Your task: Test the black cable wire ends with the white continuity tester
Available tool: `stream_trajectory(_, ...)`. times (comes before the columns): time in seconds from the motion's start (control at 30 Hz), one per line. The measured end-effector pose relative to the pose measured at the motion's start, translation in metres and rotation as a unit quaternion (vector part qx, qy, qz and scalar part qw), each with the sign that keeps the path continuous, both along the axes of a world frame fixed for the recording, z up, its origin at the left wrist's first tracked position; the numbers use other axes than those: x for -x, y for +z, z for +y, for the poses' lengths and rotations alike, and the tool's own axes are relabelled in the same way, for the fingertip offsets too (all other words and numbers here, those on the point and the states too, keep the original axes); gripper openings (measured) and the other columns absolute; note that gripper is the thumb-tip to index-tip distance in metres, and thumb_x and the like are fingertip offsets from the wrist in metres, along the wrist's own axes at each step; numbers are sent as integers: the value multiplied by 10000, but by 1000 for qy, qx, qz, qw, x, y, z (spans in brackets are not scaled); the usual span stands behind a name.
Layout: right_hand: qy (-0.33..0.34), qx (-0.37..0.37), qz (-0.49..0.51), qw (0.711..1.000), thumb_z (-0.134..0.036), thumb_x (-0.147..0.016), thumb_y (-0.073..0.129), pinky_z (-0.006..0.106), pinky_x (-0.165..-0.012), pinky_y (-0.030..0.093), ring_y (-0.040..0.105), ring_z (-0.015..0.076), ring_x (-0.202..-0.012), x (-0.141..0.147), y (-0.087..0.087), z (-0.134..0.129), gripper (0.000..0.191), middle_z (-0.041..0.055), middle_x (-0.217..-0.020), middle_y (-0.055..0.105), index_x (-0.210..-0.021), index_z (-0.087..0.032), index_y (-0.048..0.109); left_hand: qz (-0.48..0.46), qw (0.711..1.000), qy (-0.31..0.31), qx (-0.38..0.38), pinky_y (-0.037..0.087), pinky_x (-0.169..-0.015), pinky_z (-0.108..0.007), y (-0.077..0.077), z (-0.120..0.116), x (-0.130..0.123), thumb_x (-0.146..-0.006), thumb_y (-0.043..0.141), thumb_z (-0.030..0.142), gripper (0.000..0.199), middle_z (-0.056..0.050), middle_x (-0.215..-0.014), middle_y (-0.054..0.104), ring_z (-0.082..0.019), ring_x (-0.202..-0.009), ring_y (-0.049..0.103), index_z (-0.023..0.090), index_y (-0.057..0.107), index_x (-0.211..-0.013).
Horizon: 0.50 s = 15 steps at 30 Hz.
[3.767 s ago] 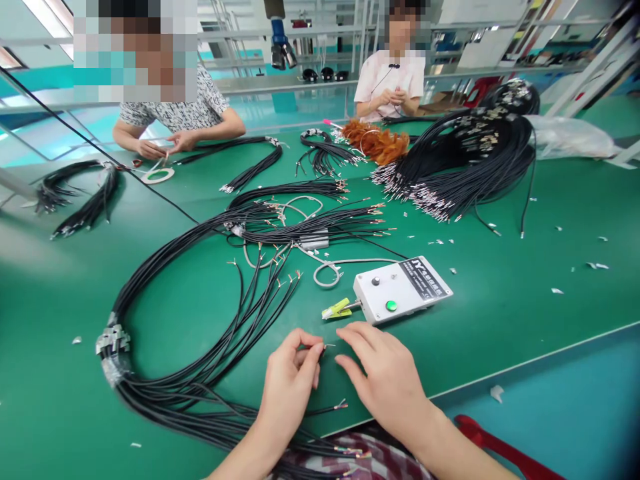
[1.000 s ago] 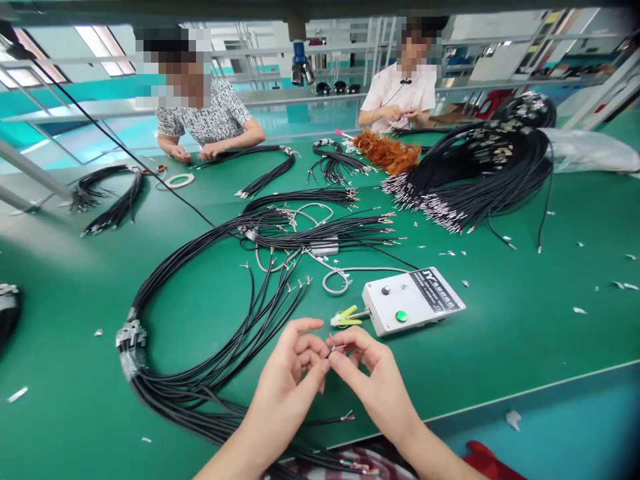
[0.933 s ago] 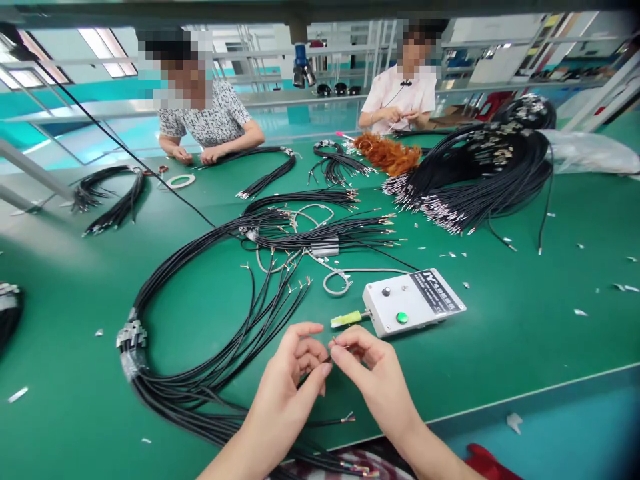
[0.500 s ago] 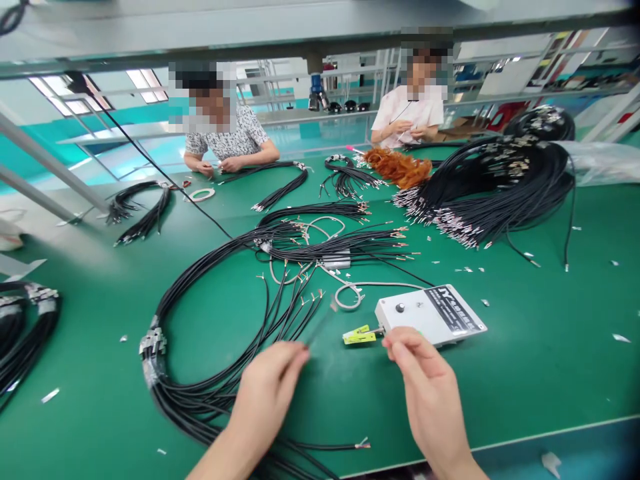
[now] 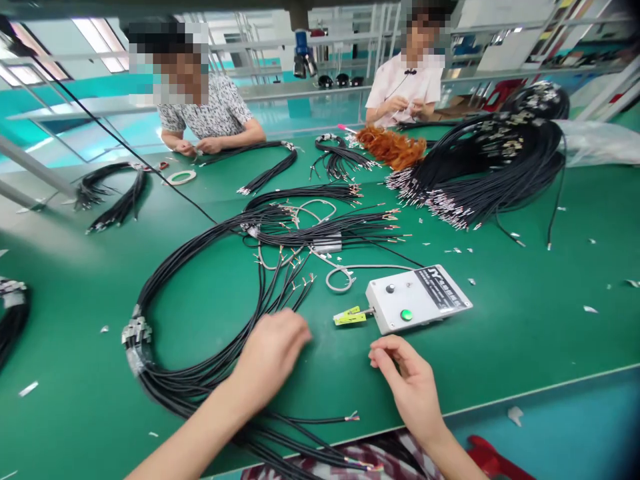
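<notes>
My left hand (image 5: 275, 353) is over the bundle of black cables (image 5: 200, 387), fingers curled down and slightly blurred. Its fingertips are hidden, so whether it holds a cable does not show. Near the front of the table, my right hand (image 5: 405, 380) is closed with thumb and fingertips together; anything between them is too small to make out. Just beyond it lies a grey control box (image 5: 400, 307) with a green button, a black knob and a yellow-green clip (image 5: 350, 317) at its left side. The cables fan out with stripped ends, some hanging toward the table's front edge.
Two people sit across the green table (image 5: 525, 320), hands busy with cables. A large pile of black cables (image 5: 480, 173) and orange-brown strands (image 5: 393, 148) lie at the back right. A tape roll (image 5: 181, 177) lies at the back left. White scraps are scattered about.
My left hand was pinching a thin dark cable that pointed up and right; that cable no longer shows. My right hand has drawn back from the control box, uncovering its green button. The view has shifted.
</notes>
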State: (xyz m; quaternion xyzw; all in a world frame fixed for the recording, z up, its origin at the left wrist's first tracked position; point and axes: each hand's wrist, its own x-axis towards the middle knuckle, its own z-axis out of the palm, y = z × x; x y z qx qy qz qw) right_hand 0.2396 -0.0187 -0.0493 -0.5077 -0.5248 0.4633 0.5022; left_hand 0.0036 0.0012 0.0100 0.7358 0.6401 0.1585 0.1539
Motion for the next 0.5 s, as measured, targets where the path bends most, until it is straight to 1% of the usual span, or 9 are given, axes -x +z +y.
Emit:
stream_trajectory(0.03, 5, -4, -5, 1000, -366, -870, 634, 241, -660, 529, 632, 144, -677, 0, 2, 0, 160, 19, -762, 668, -874, -210, 668, -17, 990, -124, 61, 466, -769, -283, 3, -14, -10, -911, 543, 249, 134, -14, -835, 653, -198, -819, 617, 231, 617, -801)
stream_trajectory(0.07, 10, -7, -10, 1000, -363, -873, 631, 238, -659, 525, 629, 141, -677, 1, 3, 0, 156, 16, -758, 666, -870, -211, 669, -18, 976, -189, 105, 468, -771, -292, 5, -27, -19, -893, 577, 223, 62, -15, -879, 653, -202, -836, 606, 228, 613, -842)
stream_trajectory(0.1, 14, -9, -17, 1000, -360, -877, 626, 235, -657, 520, 625, 139, -676, 1, 5, 0, 154, 13, -754, 664, -868, -213, 669, -8, 967, -219, 130, 469, -763, -308, 5, -38, -25, -860, 615, 189, 35, -21, -902, 650, -212, -839, 593, 220, 602, -854)
stream_trajectory(0.13, 18, -9, -23, 1000, -358, -879, 623, 234, -655, 515, 621, 137, -675, 1, 6, 0, 152, 10, -751, 661, -866, -214, 669, 1, 961, -234, 148, 467, -768, -326, 5, -45, -30, -841, 618, 144, 75, -32, -930, 644, -222, -851, 580, 211, 588, -857)
stream_trajectory(0.2, 34, -8, -38, 999, -353, -882, 621, 235, -660, 504, 613, 135, -680, 0, 9, 0, 149, 6, -750, 654, -861, -216, 674, 1, 961, -226, 157, 460, -773, -343, 1, -53, -34, -833, 580, 82, 120, -39, -920, 629, -224, -846, 560, 198, 554, -816)
stream_trajectory(0.27, 68, 3, -45, 997, -354, -886, 615, 243, -682, 496, 613, 140, -709, 0, 12, 0, 157, 12, -776, 655, -857, -215, 684, -47, 965, -199, 164, 455, -744, -317, -1, -53, -32, -873, 504, 79, 145, -27, -859, 606, -198, -796, 546, 199, 515, -792)
stream_trajectory(0.33, 113, 33, -29, 993, -373, -897, 597, 255, -715, 498, 625, 146, -746, 1, 16, 1, 188, 25, -830, 670, -881, -216, 697, -125, 967, -144, 171, 445, -672, -271, -1, -50, -30, -916, 458, 134, 129, -5, -796, 573, -167, -716, 522, 209, 489, -815)
stream_trajectory(0.4, 150, 75, 9, 986, -407, -908, 575, 267, -738, 506, 637, 149, -761, 4, 20, 3, 232, 35, -869, 688, -928, -215, 704, -207, 961, -87, 160, 433, -634, -245, 0, -48, -29, -932, 459, 202, 105, 6, -775, 561, -151, -683, 509, 213, 493, -832)
stream_trajectory(0.5, 168, 114, 59, 977, -450, -896, 586, 274, -742, 509, 638, 147, -746, 11, 26, 5, 274, 37, -849, 707, -954, -211, 706, -306, 942, -20, 134, 428, -610, -239, 2, -46, -33, -917, 500, 286, 160, 1, -720, 584, -143, -643, 528, 196, 559, -799)
